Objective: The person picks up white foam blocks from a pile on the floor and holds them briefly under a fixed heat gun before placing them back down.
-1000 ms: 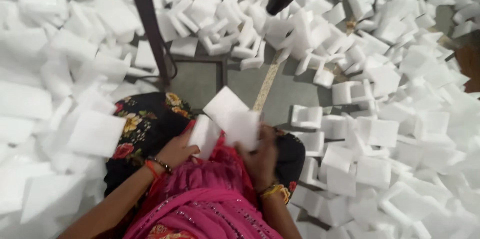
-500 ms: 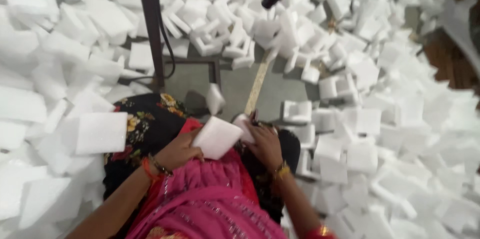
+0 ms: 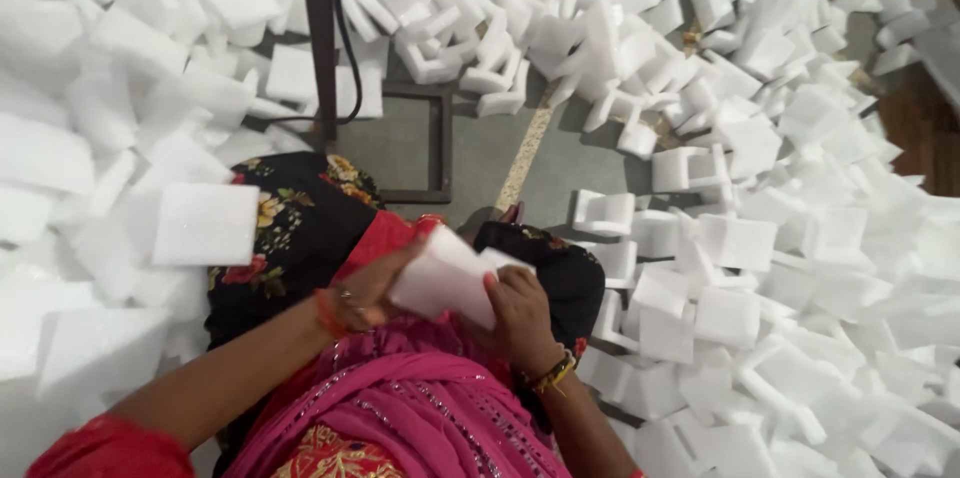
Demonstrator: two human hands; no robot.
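Grey floor (image 3: 480, 153), bare only in a patch ahead of our knees, with white foam pieces (image 3: 760, 238) heaped all round and a dark metal post (image 3: 320, 38) rising from a frame at upper left. We hold one flat white foam block (image 3: 448, 278) over our lap, above the pink cloth (image 3: 400, 408). Left hand (image 3: 365, 288) grips its left edge, right hand (image 3: 520, 313) clasps its right end.

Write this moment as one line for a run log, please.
left hand: holds white foam block | right hand: grips the same block | place: over lap | around: foam pieces piled on floor
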